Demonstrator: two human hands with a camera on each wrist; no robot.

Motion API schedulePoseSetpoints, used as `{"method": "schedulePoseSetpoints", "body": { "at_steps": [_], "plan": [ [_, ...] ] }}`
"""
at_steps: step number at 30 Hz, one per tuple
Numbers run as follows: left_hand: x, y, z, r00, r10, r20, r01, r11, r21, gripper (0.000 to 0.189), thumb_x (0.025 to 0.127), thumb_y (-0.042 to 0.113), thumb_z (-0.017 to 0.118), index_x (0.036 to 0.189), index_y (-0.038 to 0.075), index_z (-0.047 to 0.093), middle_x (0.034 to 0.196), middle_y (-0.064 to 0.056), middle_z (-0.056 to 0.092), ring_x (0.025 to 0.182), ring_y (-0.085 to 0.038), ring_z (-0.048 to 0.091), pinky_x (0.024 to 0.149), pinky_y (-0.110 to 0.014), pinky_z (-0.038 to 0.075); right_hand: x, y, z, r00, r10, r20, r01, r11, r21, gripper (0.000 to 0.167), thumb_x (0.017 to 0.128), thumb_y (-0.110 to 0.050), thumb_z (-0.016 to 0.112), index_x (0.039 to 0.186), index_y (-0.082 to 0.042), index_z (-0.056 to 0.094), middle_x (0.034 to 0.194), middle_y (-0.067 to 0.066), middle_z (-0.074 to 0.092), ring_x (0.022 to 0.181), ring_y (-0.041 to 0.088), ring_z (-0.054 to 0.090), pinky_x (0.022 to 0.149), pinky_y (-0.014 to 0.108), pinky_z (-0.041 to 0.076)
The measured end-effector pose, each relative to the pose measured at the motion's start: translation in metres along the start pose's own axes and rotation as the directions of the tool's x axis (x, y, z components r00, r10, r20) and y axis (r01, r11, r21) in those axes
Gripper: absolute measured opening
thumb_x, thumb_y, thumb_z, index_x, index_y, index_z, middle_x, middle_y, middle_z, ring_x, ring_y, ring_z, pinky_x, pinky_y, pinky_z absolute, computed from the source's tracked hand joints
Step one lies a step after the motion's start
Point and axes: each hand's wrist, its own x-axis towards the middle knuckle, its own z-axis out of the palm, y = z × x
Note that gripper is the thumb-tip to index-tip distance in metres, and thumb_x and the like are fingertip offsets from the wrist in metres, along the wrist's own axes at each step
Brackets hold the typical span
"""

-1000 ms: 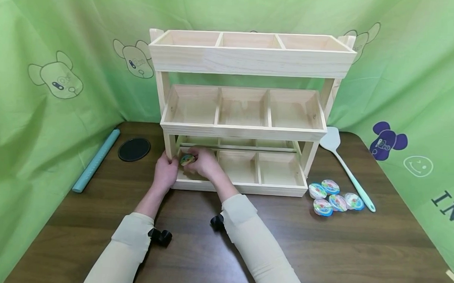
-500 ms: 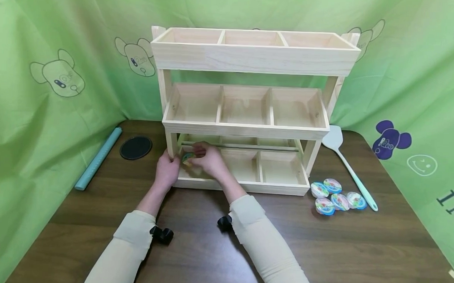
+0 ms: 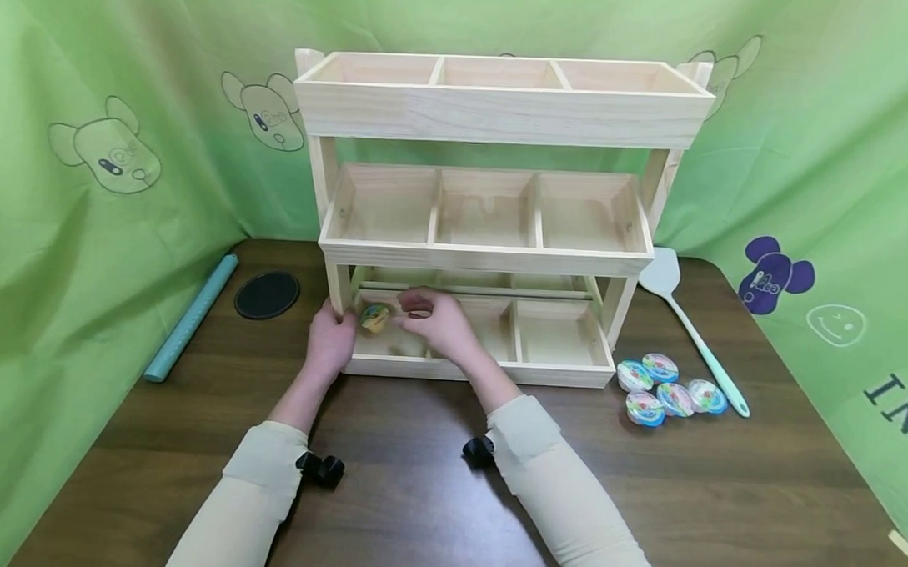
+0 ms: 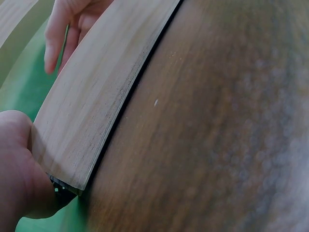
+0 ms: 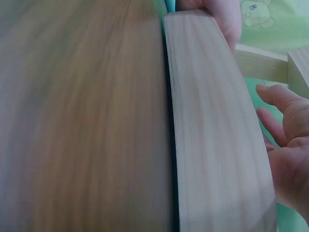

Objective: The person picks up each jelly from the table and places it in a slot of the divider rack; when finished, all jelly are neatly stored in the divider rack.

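A three-tier wooden shelf [image 3: 497,114] stands before me, each tier split into three compartments. My left hand [image 3: 330,339] holds the left end of its bottom tray [image 3: 481,373]; in the left wrist view that hand [image 4: 19,169] wraps the end of the front board [image 4: 106,92]. A small yellowish jelly cup [image 3: 375,317] with a green-blue lid sits tilted in the bottom left compartment. Just right of it, my right hand [image 3: 445,327] hovers with thumb and fingers apart, holding nothing. The right wrist view shows that hand [image 5: 289,140] behind the front board [image 5: 217,125].
Several jelly cups [image 3: 660,392] with colourful lids cluster right of the shelf. Beside them lies a pale blue spatula-like tool [image 3: 696,334]. On the left are a black round disc [image 3: 267,295] and a light blue tube [image 3: 193,318]. Green printed cloth [image 3: 184,49] hangs behind.
My right hand has let go of the jelly cup in the bottom left compartment and drawn back to the right, its fingers spreading. The left hand keeps its hold on the tray's end.
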Motion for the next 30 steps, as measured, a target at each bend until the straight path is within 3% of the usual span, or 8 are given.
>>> {"method": "schedulePoseSetpoints", "body": {
  "at_steps": [15,30],
  "plan": [
    [-0.001,0.001,-0.001,1.0,-0.006,0.021,0.006,1.0,-0.02,0.046,0.105,0.015,0.043,0.143,-0.01,0.042,0.138,-0.032,0.052,0.124,-0.038,0.051,0.105,-0.052,0.041,-0.039,0.005,-0.05,1.0,0.026,-0.001,-0.026,1.0,-0.014,0.036,0.087,-0.01,0.079,0.12,0.001,0.069,0.113,0.011,0.071,0.109,0.023,0.066,0.095,0.034,0.052],
    [-0.001,0.001,-0.002,1.0,-0.01,0.023,0.01,1.0,-0.005,0.047,0.105,0.014,0.042,0.145,-0.009,0.04,0.138,-0.033,0.052,0.122,-0.039,0.053,0.104,-0.052,0.042,-0.067,0.001,-0.072,0.999,0.025,0.036,-0.027,0.998,0.05,0.037,0.086,-0.003,0.078,0.12,0.006,0.067,0.118,0.022,0.068,0.111,0.03,0.065,0.095,0.038,0.052]
  ]
}}
